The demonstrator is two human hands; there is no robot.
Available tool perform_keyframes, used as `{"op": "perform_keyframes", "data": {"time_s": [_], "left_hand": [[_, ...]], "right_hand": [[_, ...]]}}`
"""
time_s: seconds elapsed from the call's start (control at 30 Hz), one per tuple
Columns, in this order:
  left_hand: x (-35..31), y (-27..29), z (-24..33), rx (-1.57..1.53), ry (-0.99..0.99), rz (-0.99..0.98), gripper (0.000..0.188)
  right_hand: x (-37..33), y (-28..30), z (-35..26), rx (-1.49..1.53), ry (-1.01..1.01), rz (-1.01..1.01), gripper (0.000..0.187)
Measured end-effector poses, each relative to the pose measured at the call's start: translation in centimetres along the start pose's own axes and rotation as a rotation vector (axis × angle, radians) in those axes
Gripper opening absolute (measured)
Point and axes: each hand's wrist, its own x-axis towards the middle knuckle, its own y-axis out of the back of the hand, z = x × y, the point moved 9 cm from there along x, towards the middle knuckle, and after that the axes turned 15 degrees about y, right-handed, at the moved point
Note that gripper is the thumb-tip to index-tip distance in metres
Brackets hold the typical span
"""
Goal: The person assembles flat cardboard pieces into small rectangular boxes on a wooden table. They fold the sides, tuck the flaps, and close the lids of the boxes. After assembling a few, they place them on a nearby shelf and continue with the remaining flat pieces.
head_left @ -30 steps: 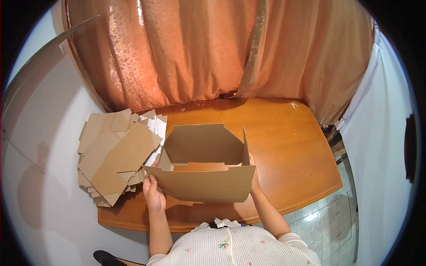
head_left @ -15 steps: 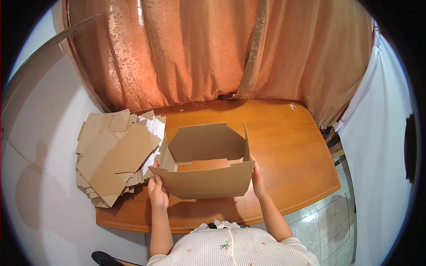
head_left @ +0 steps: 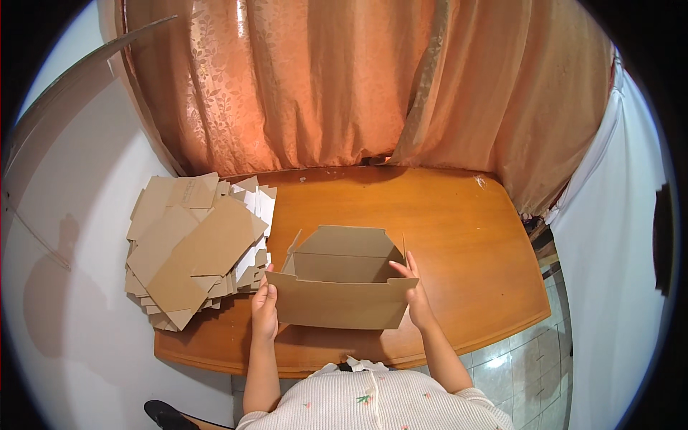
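Observation:
An open-topped brown cardboard box is in front of me, near the table's front edge. Its near wall faces me, and a crease runs across the inside of its far wall. My left hand grips the near left corner, thumb on the front and the other fingers largely hidden behind. At the right corner is my right hand, with one digit reaching over the inside of the right wall and another extended along its outer side. The box's base is mostly hidden by the near wall.
A messy stack of flat cardboard pieces, with some white sheets among them, lies on the left of the wooden table. Orange curtains hang behind the table. A white cloth hangs at the right, above a tiled floor.
The box has come lower and nearer to me, and its tilt has changed. The table no longer shows through it. My right hand's digits have moved up over the right wall.

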Motion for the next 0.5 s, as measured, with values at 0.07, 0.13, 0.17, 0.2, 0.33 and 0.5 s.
{"op": "perform_keyframes", "data": {"time_s": [0.07, 0.13, 0.17, 0.2, 0.33, 0.5], "left_hand": [[-0.5, -0.4, 0.7, 0.056, 0.005, -0.001, 0.038], [-1.0, -1.0, 1.5, 0.125, 0.018, -0.027, 0.043], [-1.1, -1.2, 1.6, 0.167, 0.032, -0.055, 0.047], [-1.2, -1.3, 1.5, 0.208, 0.047, -0.085, 0.052], [-0.7, -0.3, 0.5, 0.327, 0.132, -0.090, 0.068], [-0.8, 0.0, -0.7, 0.521, 0.273, -0.115, 0.075]], "right_hand": [[-0.2, -0.3, 0.5, -0.201, -0.019, -0.100, 0.067], [-0.2, -0.2, 0.5, -0.161, -0.086, -0.109, 0.064], [-0.2, -0.1, 0.7, -0.141, -0.120, -0.114, 0.063], [-0.3, 0.1, 0.9, -0.144, -0.139, -0.106, 0.062], [-0.9, 0.5, 1.9, -0.167, -0.181, -0.122, 0.059], [-1.3, -0.2, 1.4, -0.205, -0.186, -0.207, 0.060]]}}
